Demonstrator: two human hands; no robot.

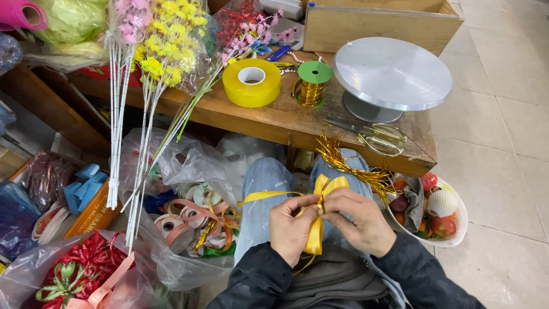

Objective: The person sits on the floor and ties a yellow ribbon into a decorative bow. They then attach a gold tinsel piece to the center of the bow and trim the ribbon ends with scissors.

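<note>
Cluttered workbench; yellow ribbon bow (318,213) between fingertips (316,205).

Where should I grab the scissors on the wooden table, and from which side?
Take the scissors by their gold finger loops, which point right, towards the table corner nearest the person's right hand. The blades point left, towards the gold ribbon spool, so coming from the right and above likely keeps fingers off the tips. They lie flat with the round turntable close behind.

orange printed carton (91,213) at left, clear plastic bags (189,166) of ribbon beside it
</note>
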